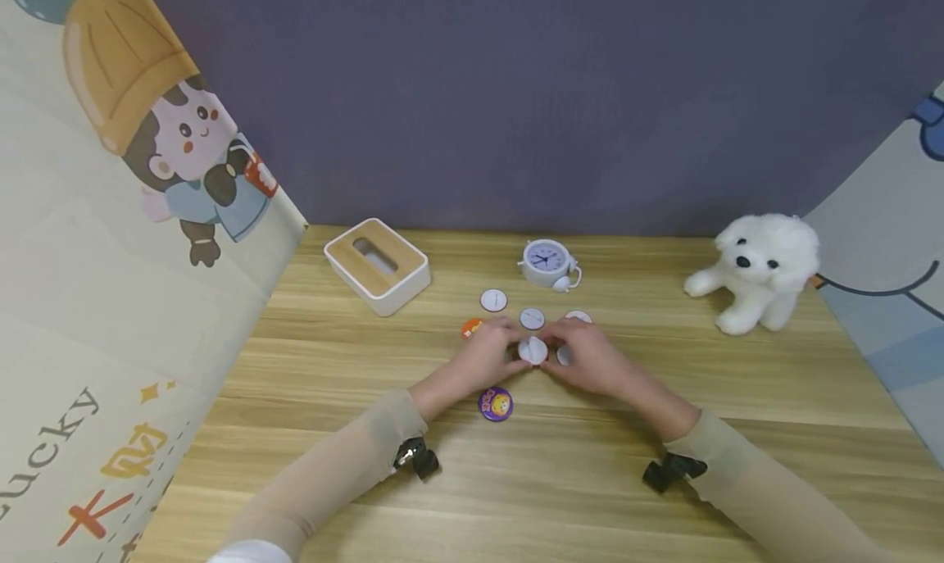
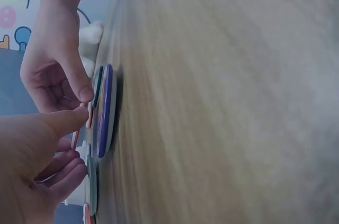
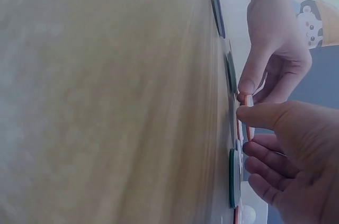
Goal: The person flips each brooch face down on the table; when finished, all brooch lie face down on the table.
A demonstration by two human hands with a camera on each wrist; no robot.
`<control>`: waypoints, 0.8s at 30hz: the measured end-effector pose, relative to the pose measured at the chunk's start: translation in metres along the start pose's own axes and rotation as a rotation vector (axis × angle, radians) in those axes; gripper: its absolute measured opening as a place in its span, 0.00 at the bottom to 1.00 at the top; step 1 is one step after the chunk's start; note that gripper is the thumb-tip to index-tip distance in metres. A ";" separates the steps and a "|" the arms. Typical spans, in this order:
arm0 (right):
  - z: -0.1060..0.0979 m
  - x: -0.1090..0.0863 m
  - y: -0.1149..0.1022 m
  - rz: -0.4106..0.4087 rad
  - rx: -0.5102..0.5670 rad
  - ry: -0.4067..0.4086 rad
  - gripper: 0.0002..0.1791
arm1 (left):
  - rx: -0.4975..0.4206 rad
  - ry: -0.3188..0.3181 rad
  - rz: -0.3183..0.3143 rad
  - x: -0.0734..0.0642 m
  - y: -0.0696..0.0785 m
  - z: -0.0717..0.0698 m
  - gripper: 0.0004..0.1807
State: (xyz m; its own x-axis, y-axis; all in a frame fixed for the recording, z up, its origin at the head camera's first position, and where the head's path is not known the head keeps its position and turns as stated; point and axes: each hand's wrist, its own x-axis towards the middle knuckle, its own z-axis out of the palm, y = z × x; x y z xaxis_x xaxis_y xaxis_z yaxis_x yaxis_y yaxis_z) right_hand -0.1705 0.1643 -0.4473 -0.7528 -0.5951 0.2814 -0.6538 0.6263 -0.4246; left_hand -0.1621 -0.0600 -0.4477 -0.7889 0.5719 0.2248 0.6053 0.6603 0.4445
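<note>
Both hands meet at a round pin badge (image 1: pixel 533 350) with its pale back up; an orange rim shows on that badge (image 3: pixel 248 118) in the right wrist view. My left hand (image 1: pixel 483 356) pinches its left side between thumb and fingers. Its right side is pinched by my right hand (image 1: pixel 590 358). Nearest the left hand are an orange badge (image 1: pixel 471 327), partly covered, and a purple badge (image 1: pixel 496 404) with a yellow cartoon figure, face up. Under the right hand a pale badge (image 1: pixel 564 356) is partly hidden.
Behind the hands lie more badges with pale backs up: one left (image 1: pixel 494 300), one central (image 1: pixel 532 318), one right (image 1: pixel 578 315). Farther back stand a tissue box (image 1: pixel 379 264) with a wooden lid, a white alarm clock (image 1: pixel 546 261) and a white plush dog (image 1: pixel 763 272).
</note>
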 end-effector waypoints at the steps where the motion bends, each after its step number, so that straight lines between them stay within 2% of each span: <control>1: 0.000 0.000 0.000 -0.005 0.002 0.000 0.18 | 0.002 0.002 0.004 0.000 0.000 0.001 0.22; 9: 0.002 0.000 -0.001 -0.057 -0.001 -0.006 0.16 | 0.014 0.008 0.038 0.000 0.001 0.002 0.17; 17: -0.001 0.001 -0.004 -0.020 -0.027 -0.036 0.14 | 0.001 -0.006 0.036 0.003 -0.002 0.003 0.16; 21: -0.003 0.002 -0.005 -0.016 -0.025 -0.039 0.15 | -0.038 -0.005 0.023 0.003 -0.007 -0.001 0.20; 24: -0.005 0.006 -0.006 -0.016 -0.035 -0.042 0.15 | -0.071 0.033 0.000 -0.001 -0.016 -0.011 0.22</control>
State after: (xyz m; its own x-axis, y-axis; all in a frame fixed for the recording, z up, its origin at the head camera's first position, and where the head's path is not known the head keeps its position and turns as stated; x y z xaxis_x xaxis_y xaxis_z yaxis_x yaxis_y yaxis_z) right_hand -0.1714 0.1599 -0.4391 -0.7388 -0.6252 0.2517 -0.6686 0.6331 -0.3899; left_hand -0.1722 -0.0765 -0.4454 -0.7929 0.5547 0.2524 0.5970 0.6238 0.5045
